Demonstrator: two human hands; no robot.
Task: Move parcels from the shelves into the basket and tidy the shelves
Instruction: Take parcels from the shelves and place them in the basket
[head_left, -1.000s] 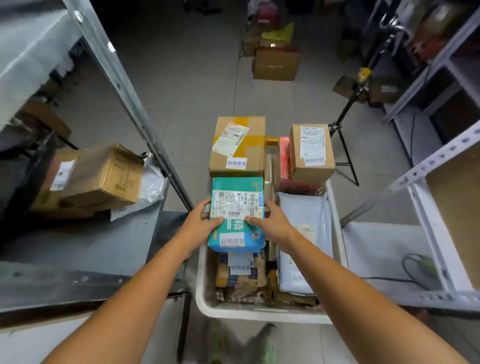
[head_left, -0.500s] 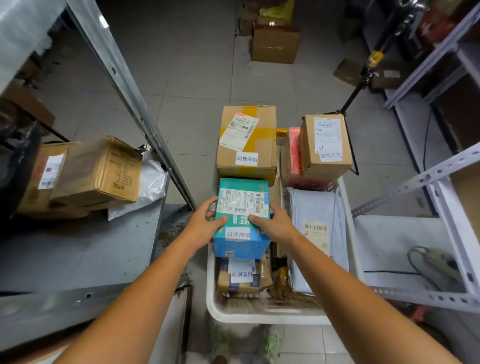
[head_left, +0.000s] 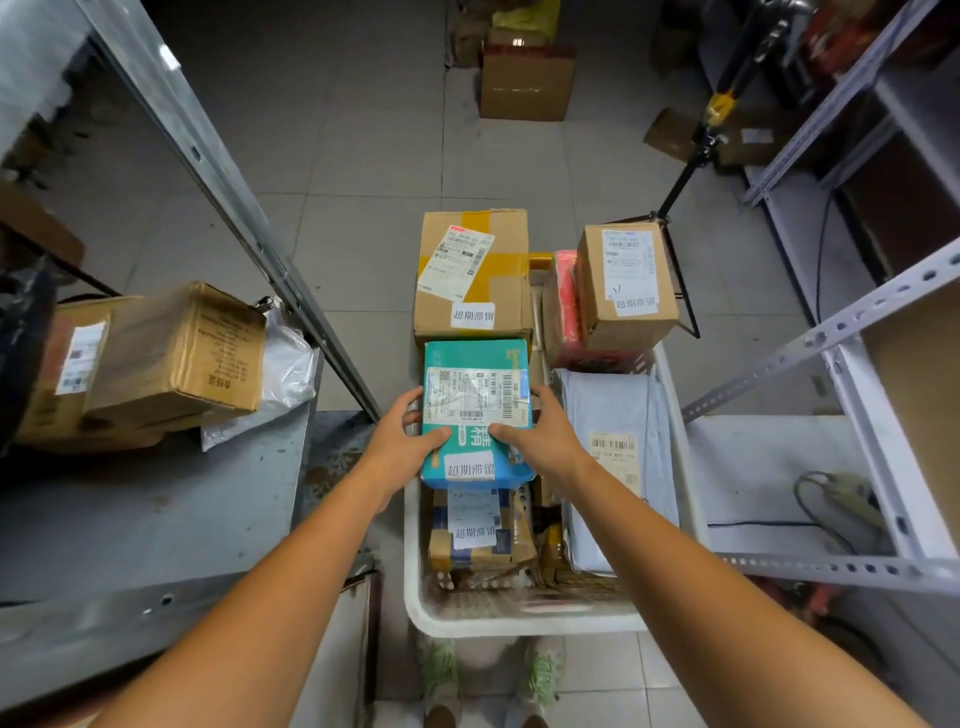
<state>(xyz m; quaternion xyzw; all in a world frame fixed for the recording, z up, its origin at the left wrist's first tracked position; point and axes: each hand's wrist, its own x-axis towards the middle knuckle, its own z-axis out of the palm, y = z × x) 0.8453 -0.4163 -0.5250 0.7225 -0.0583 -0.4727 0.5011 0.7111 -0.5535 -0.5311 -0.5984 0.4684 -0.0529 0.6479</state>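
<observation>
Both hands hold a teal parcel (head_left: 475, 415) with a white shipping label over the white basket (head_left: 519, 621). My left hand (head_left: 408, 439) grips its left edge, thumb on top. My right hand (head_left: 540, 434) grips its right edge the same way. In the basket lie a large brown carton (head_left: 472, 275) at the far end, a smaller brown box (head_left: 626, 283) on a red packet (head_left: 566, 312), a grey mailer bag (head_left: 618, 457) on the right, and a small taped box (head_left: 478, 535) under the teal parcel. On the left shelf (head_left: 156, 514) sit brown cartons (head_left: 176, 353) and a white plastic bag (head_left: 288, 382).
A slanted metal shelf post (head_left: 249, 223) runs beside the basket's left. A white shelf (head_left: 769, 467) on the right carries a cable and power strip (head_left: 841, 499). A black tripod (head_left: 691, 161) stands behind the basket. More boxes (head_left: 524, 78) lie on the tiled floor farther off.
The teal parcel, held by both hands, has sunk a little lower over the basket's near-left part, onto the small taped box. The view has tilted slightly downward.
</observation>
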